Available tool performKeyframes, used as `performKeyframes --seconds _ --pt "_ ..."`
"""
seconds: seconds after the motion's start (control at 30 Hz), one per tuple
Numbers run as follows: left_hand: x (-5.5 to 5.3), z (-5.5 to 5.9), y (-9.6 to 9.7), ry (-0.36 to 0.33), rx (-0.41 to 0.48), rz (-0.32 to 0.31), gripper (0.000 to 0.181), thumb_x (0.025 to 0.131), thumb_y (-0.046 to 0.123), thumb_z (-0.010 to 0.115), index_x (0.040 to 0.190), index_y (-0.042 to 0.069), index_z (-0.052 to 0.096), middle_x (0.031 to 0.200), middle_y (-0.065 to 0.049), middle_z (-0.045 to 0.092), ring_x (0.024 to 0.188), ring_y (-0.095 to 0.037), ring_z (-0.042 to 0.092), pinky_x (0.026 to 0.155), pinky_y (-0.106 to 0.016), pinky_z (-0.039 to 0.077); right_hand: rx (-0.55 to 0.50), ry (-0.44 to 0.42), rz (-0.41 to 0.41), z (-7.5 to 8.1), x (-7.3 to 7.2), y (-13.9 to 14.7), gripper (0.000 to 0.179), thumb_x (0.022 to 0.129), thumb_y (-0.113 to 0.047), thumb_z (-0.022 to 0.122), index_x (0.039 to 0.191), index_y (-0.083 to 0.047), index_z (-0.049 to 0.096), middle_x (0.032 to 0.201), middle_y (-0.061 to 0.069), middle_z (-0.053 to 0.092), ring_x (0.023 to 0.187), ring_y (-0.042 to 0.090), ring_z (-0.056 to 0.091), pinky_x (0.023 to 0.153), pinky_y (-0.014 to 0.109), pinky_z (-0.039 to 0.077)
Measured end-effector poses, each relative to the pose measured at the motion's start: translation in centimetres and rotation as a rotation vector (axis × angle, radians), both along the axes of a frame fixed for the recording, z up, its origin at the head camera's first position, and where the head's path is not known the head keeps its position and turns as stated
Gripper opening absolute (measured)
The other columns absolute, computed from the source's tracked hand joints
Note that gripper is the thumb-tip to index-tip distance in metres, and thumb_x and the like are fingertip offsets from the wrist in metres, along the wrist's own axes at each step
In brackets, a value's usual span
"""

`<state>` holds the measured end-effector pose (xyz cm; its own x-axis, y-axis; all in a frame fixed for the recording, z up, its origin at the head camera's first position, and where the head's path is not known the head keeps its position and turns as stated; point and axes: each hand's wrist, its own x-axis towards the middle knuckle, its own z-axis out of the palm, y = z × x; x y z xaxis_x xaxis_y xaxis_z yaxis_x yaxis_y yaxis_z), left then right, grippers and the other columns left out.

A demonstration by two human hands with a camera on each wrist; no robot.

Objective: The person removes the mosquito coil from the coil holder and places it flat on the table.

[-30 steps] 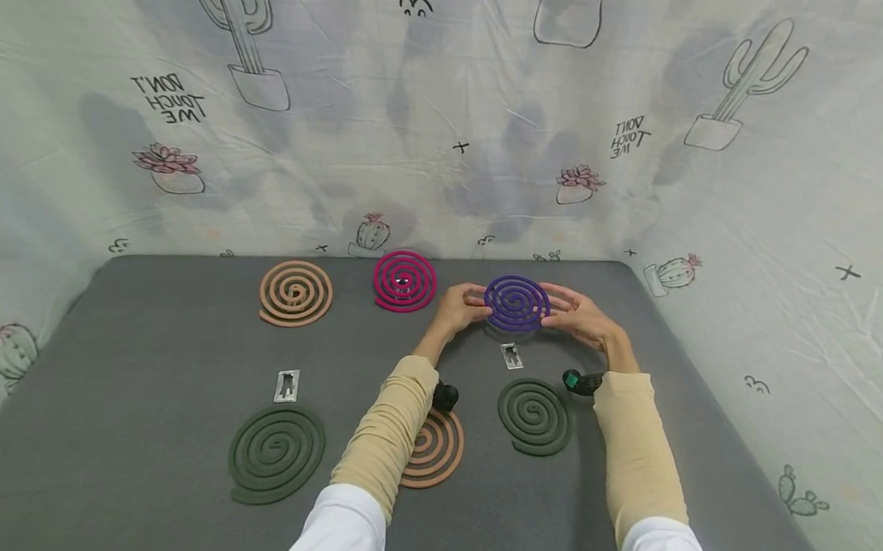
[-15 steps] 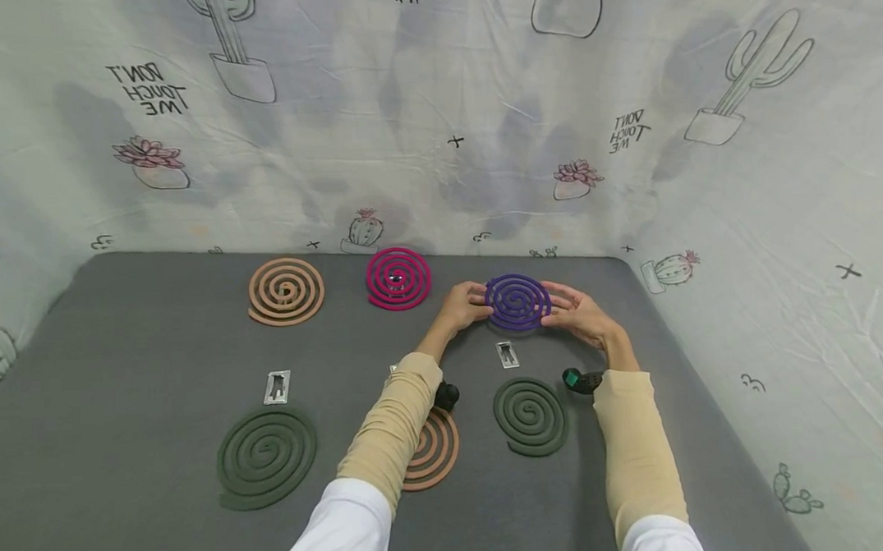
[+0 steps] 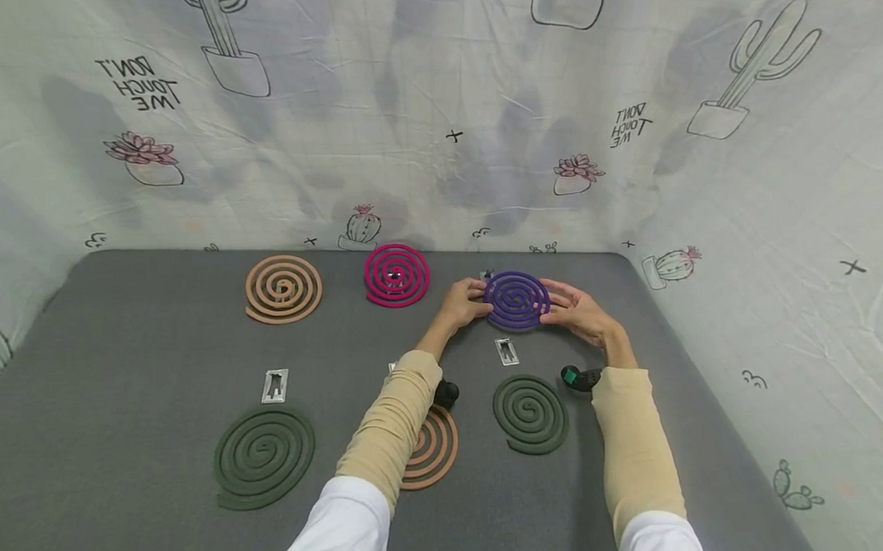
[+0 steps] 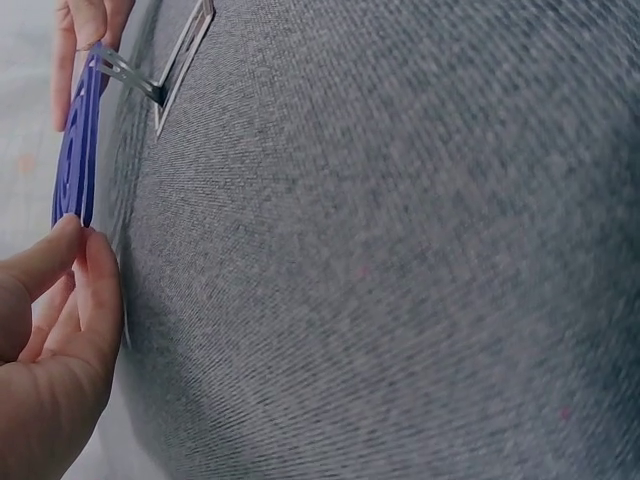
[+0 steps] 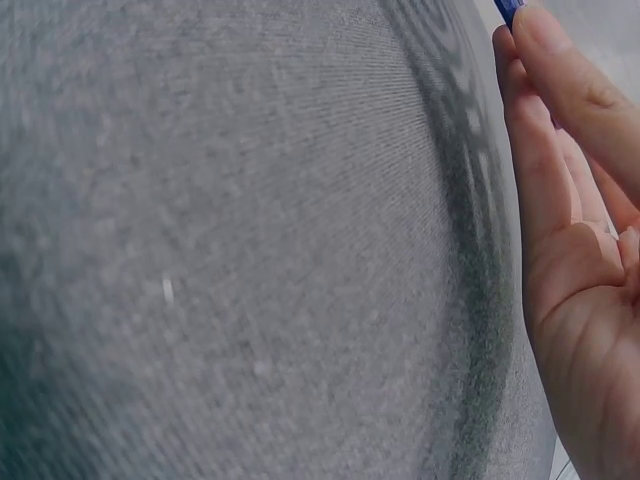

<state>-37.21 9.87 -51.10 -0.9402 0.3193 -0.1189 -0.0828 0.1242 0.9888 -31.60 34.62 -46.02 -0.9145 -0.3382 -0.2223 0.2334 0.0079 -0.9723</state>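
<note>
Both hands hold a purple mosquito coil (image 3: 517, 300) at the back right, a little above the grey table. My left hand (image 3: 461, 304) pinches its left edge between thumb and fingers. Its right edge is pinched by my right hand (image 3: 580, 313). The left wrist view has the coil (image 4: 78, 160) nearly edge-on, with a small metal coil stand (image 4: 172, 100) beside it; the stand's raised prong overlaps the coil's rim there. Only a corner of the coil (image 5: 510, 10) shows in the right wrist view, and its spiral shadow falls on the table.
A tan coil (image 3: 283, 289) and a magenta coil (image 3: 397, 276) stand at the back, metal pieces showing through them. Nearer are two dark green coils, left (image 3: 264, 457) and right (image 3: 531, 415), and a tan coil (image 3: 430, 453) partly under the left sleeve. Flat metal stands (image 3: 506, 351) lie between the rows.
The head view has shifted slightly. Both hands keep their pinch on the purple coil, which sits slightly farther right over the table. A bit of metal now shows behind its upper left edge.
</note>
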Motion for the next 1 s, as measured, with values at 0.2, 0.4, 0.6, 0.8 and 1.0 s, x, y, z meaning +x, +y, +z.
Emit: performKeyframes --seconds 0.2,0.4,0.6,0.8,1.0 --pt "1.6 2.4 -1.1 0.028 -0.087 0.014 0.049 0.076 -0.002 0.079 0.121 0.002 0.06 0.106 -0.013 0.067 0.097 -0.022 0.064 0.08 -0.028 0.056 0.003 0.029 0.017 0.1 0.0 -0.6 0.074 0.086 0.024 0.051 0.15 0.001 0.021 0.118 0.005 0.058 0.102 0.013 0.062 0.086 0.027 0.054" --pt "2.5 3.7 -2.1 0.13 -0.251 -0.014 0.055 0.078 0.011 0.081 0.128 0.011 0.06 0.093 -0.006 0.069 0.087 -0.019 0.065 0.077 -0.028 0.055 0.021 0.046 0.053 0.1 0.0 -1.0 0.074 0.086 0.022 0.053 0.15 0.004 0.02 0.11 0.006 0.063 0.096 0.013 0.064 0.082 0.026 0.055" --pt "3.5 5.2 -2.7 0.081 -0.349 -0.038 0.051 0.079 0.006 0.079 0.127 0.004 0.06 0.094 -0.008 0.068 0.089 -0.019 0.062 0.076 -0.027 0.054 0.127 0.034 0.062 0.1 -0.2 -1.4 0.071 0.085 0.018 0.059 0.148 0.005 0.027 0.118 0.008 0.059 0.098 0.012 0.064 0.083 0.026 0.055" --pt "3.3 5.3 -2.8 0.074 -0.438 -0.046 0.054 0.078 0.007 0.08 0.127 0.002 0.059 0.104 -0.011 0.068 0.096 -0.021 0.062 0.083 -0.028 0.053 0.218 0.042 0.089 0.4 -0.3 -2.0 0.071 0.085 0.015 0.062 0.147 0.004 0.03 0.136 0.026 0.046 0.102 0.011 0.06 0.086 0.025 0.053" --pt "1.1 2.8 -2.7 0.126 -0.471 -0.062 0.059 0.07 0.016 0.087 0.122 0.005 0.062 0.103 -0.008 0.07 0.099 -0.02 0.063 0.087 -0.027 0.051 0.306 0.078 0.101 0.8 -0.5 -2.7 0.073 0.082 0.012 0.068 0.146 0.005 0.033 0.144 0.028 0.038 0.108 0.014 0.059 0.087 0.021 0.052"
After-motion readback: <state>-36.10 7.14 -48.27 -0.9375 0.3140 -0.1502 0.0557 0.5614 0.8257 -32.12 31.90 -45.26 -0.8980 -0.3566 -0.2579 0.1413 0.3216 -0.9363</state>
